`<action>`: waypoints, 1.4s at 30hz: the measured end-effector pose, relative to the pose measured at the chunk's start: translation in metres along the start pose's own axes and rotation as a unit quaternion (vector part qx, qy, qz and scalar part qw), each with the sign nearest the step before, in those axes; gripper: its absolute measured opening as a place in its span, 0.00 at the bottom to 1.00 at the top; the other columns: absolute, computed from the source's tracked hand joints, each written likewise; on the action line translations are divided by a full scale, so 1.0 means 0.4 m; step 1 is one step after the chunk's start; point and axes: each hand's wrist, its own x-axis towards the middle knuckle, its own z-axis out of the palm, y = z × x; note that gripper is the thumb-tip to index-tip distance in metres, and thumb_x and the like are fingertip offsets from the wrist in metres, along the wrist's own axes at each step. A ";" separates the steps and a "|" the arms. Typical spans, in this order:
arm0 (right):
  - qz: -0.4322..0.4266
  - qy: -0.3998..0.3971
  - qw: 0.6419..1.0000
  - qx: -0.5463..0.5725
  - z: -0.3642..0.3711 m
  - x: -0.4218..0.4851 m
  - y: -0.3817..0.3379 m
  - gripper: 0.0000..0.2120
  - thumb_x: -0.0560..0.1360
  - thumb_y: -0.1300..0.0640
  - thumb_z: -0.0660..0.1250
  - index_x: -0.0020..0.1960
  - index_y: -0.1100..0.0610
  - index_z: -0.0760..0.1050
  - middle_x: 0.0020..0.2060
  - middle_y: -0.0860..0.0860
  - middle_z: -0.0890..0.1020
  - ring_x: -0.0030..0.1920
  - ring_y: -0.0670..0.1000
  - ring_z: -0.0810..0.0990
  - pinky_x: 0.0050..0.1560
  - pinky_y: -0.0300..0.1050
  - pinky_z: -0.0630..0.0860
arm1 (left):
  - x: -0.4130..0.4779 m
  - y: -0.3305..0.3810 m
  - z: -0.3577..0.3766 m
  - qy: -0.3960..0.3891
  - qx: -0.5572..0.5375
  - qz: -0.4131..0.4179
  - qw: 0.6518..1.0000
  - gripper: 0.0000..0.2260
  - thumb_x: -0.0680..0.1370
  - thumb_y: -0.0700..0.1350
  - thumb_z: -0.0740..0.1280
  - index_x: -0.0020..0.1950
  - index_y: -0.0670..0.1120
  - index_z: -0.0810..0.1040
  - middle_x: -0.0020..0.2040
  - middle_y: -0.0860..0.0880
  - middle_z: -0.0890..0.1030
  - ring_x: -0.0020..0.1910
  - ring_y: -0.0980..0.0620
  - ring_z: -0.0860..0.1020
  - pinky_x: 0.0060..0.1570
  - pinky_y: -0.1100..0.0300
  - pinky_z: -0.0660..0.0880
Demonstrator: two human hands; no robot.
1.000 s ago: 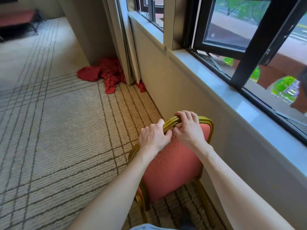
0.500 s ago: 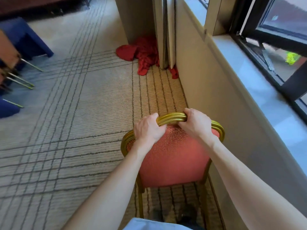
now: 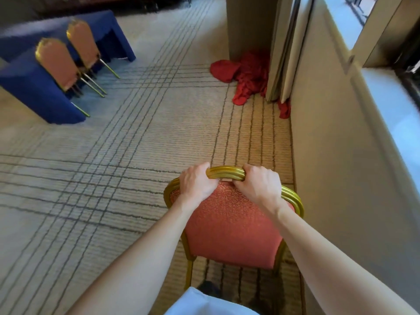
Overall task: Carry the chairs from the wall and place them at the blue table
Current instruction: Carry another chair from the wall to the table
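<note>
Up on the top rail (image 3: 226, 172) of the chair (image 3: 229, 221), both hands are clamping down. The left hand (image 3: 197, 181) is curling its fingers over the gold tube at the left end of the arch. The right hand (image 3: 261, 186) is wrapping the same tube just beside it, thumb tucking under against the red padding. A short stretch of bare rail is showing between the two fists.

Below the grip, the chair's red patterned back is facing the person, with gold legs running down toward the carpet (image 3: 113, 167). Whether the feet are touching the floor, I cannot tell.

Just right of the grip, the beige wall (image 3: 329, 155) is running alongside, with the pale window sill (image 3: 391, 105) sitting above it. Ahead of the grip, a heap of red cloth (image 3: 245, 76) is lying at the foot of a column (image 3: 247, 23).

Far ahead and to the left of the grip, the blue table (image 3: 29, 87) is standing well apart from the held chair. A matching chair (image 3: 56, 62) and a second chair (image 3: 83, 43) beyond it are sitting right against the blue cloth, backs turning this way.
</note>
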 end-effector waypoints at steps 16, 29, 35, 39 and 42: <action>0.077 0.059 0.994 -0.043 0.039 0.162 0.027 0.17 0.73 0.37 0.65 0.38 0.49 0.68 0.35 0.50 0.84 0.38 0.58 0.83 0.39 0.48 0.77 | 0.184 0.002 0.038 -0.009 0.014 0.056 0.998 0.10 0.74 0.57 0.67 0.43 0.50 0.81 0.42 0.48 0.85 0.46 0.41 0.82 0.40 0.54 0.65; 0.095 0.073 0.992 -0.038 0.052 0.233 0.036 0.21 0.71 0.38 0.68 0.33 0.51 0.65 0.28 0.50 0.80 0.31 0.60 0.81 0.34 0.47 0.75 | 0.257 -0.006 0.052 -0.005 0.002 0.081 0.997 0.15 0.70 0.59 0.69 0.35 0.48 0.77 0.35 0.47 0.84 0.38 0.41 0.82 0.36 0.55 0.62; 0.088 0.090 0.992 -0.016 0.062 0.268 0.048 0.21 0.69 0.39 0.71 0.33 0.53 0.66 0.27 0.50 0.79 0.30 0.60 0.80 0.32 0.47 0.74 | 0.296 0.001 0.066 -0.016 0.023 0.046 0.999 0.18 0.67 0.63 0.69 0.37 0.48 0.79 0.36 0.47 0.84 0.39 0.41 0.82 0.37 0.54 0.70; 0.073 0.088 0.993 -0.013 0.069 0.275 0.066 0.21 0.67 0.41 0.73 0.33 0.52 0.64 0.24 0.50 0.78 0.27 0.60 0.80 0.30 0.44 0.70 | 0.299 0.009 0.073 -0.008 0.039 0.043 0.998 0.15 0.64 0.60 0.72 0.33 0.48 0.77 0.33 0.47 0.83 0.37 0.41 0.82 0.35 0.55 0.68; 0.068 0.076 0.995 0.002 0.061 0.302 0.077 0.20 0.67 0.43 0.72 0.32 0.52 0.64 0.23 0.51 0.78 0.26 0.60 0.79 0.29 0.46 0.72 | 0.324 0.021 0.070 -0.019 0.044 0.040 0.998 0.15 0.67 0.60 0.72 0.35 0.48 0.77 0.35 0.46 0.84 0.39 0.40 0.82 0.36 0.54 0.68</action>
